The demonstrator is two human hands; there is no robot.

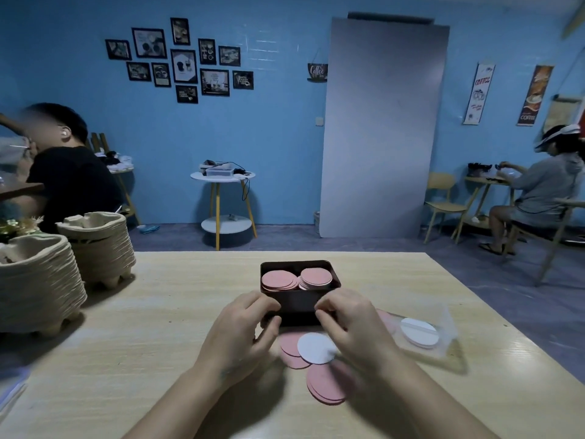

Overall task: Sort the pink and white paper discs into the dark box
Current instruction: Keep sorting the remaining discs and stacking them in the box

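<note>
The dark box (pixel 297 304) stands mid-table and holds two stacks of pink discs, one on the left (pixel 278 279) and one on the right (pixel 316 278). My left hand (pixel 243 331) grips the box's near left corner between thumb and fingers. At the near right corner my right hand (pixel 351 324) has its fingers curled onto the wall. In front of the box a white disc (pixel 316 347) lies loose on top of some pink discs (pixel 291 348). A small pile of pink discs (pixel 326 386) sits nearer me, partly under my right wrist.
A clear plastic bag (pixel 443 324) with white discs (pixel 419 332) lies right of the box. Two stacks of pulp trays (pixel 95 245) stand at the table's left edge. People sit at other tables on the far left and far right.
</note>
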